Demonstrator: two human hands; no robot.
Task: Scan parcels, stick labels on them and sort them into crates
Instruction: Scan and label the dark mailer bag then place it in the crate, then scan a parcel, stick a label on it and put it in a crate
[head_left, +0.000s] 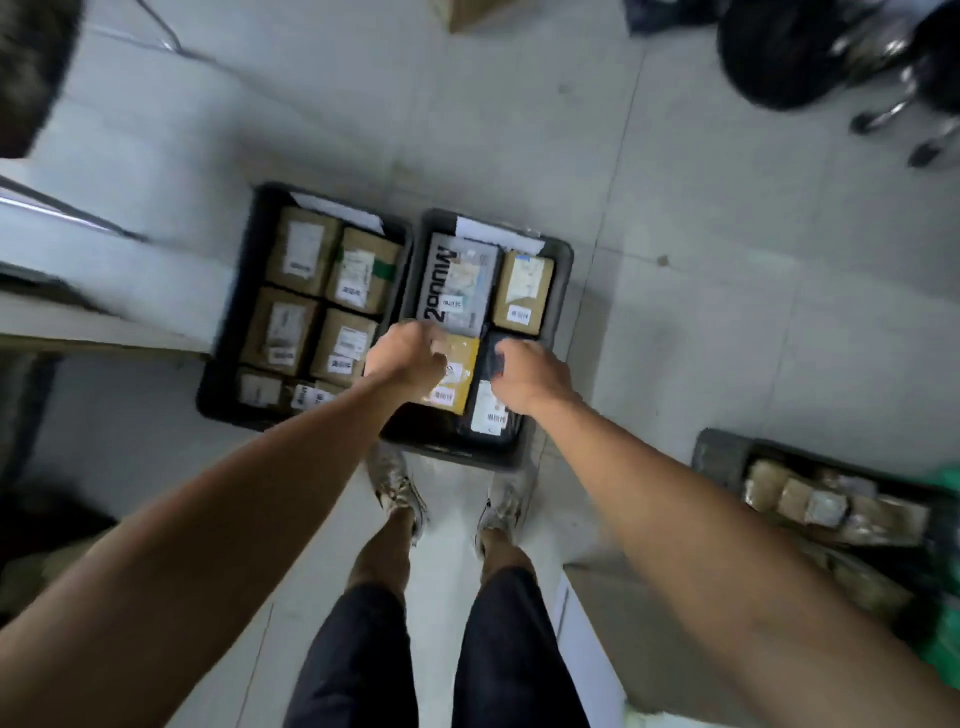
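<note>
Reaching down with both arms, a person stands over two dark crates on the pale floor. The left hand (410, 358) has its fingers curled, and it sits at the near left edge of a yellow parcel (457, 371), but the picture is too blurry to tell if it truly holds it. The right hand (524, 371) is just beside it, with its fingers bent over a black parcel (491, 410) that has a white label; whether it grips the parcel cannot be told. Both parcels lie side by side in the right crate (563, 260), right under the hands. Past the fingers, in the same crate, lie a grey parcel (457, 283) with big letters and a brown box (522, 291). To the left of the left hand, the left crate (260, 218) is packed with brown boxes, each with white labels on top. The two crates touch side by side. Below the hands are the person's two shoes (397, 491) and dark shorts. Far off to the right of the right hand, another crate (722, 452) holds more brown parcels. A black chair (789, 52) on wheels stands well beyond the hands.
</note>
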